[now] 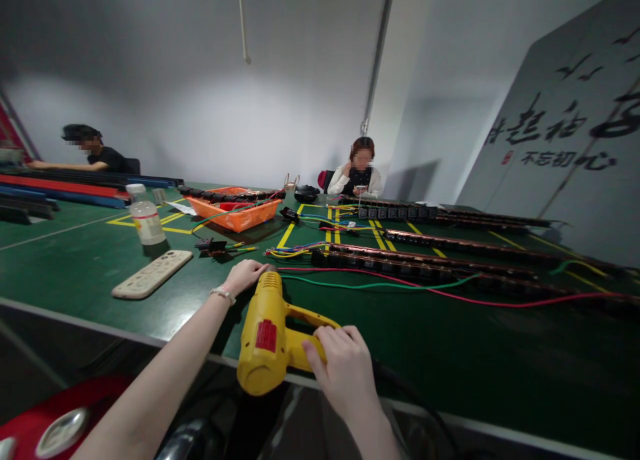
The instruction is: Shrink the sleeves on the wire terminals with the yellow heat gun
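Note:
My right hand (345, 363) is wrapped round the handle of a yellow heat gun (264, 340), whose nozzle points away from me over the green table's near edge. Just beyond the nozzle, my left hand (245, 275) has its fingers bent together near the ends of a red wire (360, 271) and a green wire (370, 286). What those fingertips hold, if anything, is too small to make out. Both wires run off to the right, in front of long dark strips (410, 265) with coloured leads at their left ends.
On the left of the green table (65, 267) are a beige power strip (153, 273) and a plastic bottle (147, 217). An orange basket (237, 219) stands behind. Long bars (65, 188) lie far left. Two people sit across the table. A black cable hangs at the near edge.

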The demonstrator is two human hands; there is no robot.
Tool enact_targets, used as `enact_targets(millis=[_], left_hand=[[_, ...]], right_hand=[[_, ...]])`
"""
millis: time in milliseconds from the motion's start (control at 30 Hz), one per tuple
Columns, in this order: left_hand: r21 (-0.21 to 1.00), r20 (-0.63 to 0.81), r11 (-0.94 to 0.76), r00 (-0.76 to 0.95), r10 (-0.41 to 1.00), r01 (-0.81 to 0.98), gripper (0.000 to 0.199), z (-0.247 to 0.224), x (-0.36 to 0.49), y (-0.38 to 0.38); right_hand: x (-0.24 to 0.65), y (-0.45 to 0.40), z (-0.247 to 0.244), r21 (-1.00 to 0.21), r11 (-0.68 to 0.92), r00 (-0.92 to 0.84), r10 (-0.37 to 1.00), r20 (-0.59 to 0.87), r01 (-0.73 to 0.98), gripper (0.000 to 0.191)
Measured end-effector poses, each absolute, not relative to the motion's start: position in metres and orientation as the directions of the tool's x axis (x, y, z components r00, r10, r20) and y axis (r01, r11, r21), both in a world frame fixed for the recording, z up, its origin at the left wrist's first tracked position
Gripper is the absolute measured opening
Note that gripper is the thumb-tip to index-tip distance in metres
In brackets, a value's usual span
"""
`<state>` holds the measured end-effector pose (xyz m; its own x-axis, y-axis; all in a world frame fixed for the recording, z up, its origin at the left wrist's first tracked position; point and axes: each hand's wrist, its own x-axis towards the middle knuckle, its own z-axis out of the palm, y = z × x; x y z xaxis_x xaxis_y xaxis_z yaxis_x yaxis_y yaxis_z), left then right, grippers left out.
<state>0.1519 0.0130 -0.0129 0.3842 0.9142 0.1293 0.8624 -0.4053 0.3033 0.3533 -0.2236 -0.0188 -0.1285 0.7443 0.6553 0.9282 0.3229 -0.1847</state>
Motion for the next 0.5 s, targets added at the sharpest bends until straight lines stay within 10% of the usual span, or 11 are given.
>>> enact_targets(millis=[500], left_hand=[[0.38,0.131,-0.319,0.29,0.948,0.868,0.057,-0.0135,0.147,0.0121]], right_hand=[[0.3552,-0.2272,-0.0189,-0.213,0.317,-0.101,0.741,0.663,0.924,0.037]])
